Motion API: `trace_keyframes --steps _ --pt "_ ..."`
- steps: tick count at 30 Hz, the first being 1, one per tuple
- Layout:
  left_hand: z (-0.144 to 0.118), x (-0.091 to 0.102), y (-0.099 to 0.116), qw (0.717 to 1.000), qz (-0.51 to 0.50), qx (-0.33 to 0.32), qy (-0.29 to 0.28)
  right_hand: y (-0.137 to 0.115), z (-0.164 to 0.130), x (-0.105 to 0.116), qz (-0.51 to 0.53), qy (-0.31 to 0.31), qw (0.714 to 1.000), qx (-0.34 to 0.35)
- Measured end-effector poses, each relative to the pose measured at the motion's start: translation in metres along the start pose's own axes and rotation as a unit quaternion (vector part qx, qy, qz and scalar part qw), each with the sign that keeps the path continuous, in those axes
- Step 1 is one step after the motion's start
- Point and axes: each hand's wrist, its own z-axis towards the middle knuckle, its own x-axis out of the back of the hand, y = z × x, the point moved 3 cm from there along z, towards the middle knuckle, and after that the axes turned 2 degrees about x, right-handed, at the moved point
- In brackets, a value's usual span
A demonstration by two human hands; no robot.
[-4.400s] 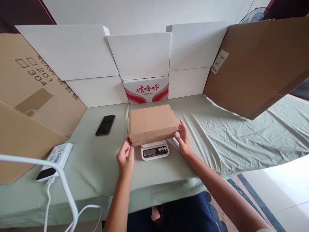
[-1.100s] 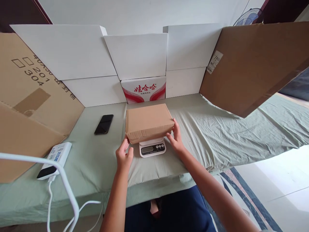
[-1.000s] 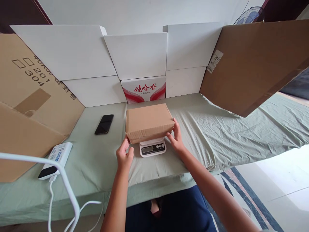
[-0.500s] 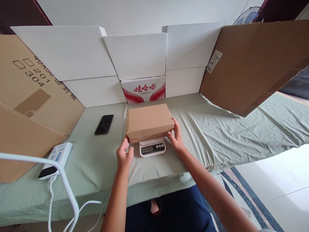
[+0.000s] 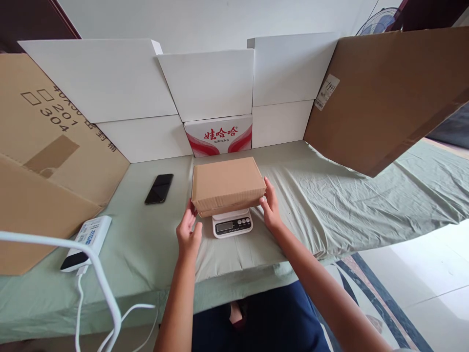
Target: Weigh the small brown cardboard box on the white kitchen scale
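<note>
A closed brown cardboard box (image 5: 229,181) rests on a small white kitchen scale (image 5: 233,226), hiding most of its platform. The scale's dark display and round buttons face me; I can read no number on it. At the box's lower left corner is my left hand (image 5: 188,232), open, its fingertips by the cardboard and its thumb apart. My right hand (image 5: 271,208) is also open at the right end, with fingers along the edge and the thumb just off the front corner. Whether the fingertips still touch the box is hard to see.
A black phone (image 5: 159,188) lies left of the box on the green cloth (image 5: 146,254). Further left are a white power strip (image 5: 86,244) and a curved white tube (image 5: 106,288). White boxes (image 5: 216,83) and large brown cartons (image 5: 384,98) wall in the back and sides.
My right thumb has drawn back from the box's front corner, and both hands have eased slightly outward. The box stays on the scale. The view has shifted a little.
</note>
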Motion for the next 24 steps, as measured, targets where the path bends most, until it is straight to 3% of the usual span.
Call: trace_keyframes --steps 13,16,19,21,24 --pt "0.006 -0.003 0.002 1.0 0.02 0.004 -0.02 -0.004 0.007 -0.002 0.005 -0.01 1.0 0.012" --pt "0.028 -0.005 0.02 1.0 0.003 -0.024 -0.013 -0.018 0.03 -0.003 0.028 -0.006 0.999 0.027" --pt "0.066 -0.015 0.036 0.997 -0.025 -0.074 -0.02 -0.025 0.063 -0.01 0.067 -0.005 0.997 0.045" --pt "0.092 -0.025 0.036 0.995 -0.04 -0.089 -0.029 -0.018 0.083 -0.019 0.09 -0.009 0.995 0.049" --pt "0.121 -0.038 0.017 0.997 -0.041 -0.068 -0.021 0.01 0.097 -0.034 0.111 -0.016 0.993 0.025"
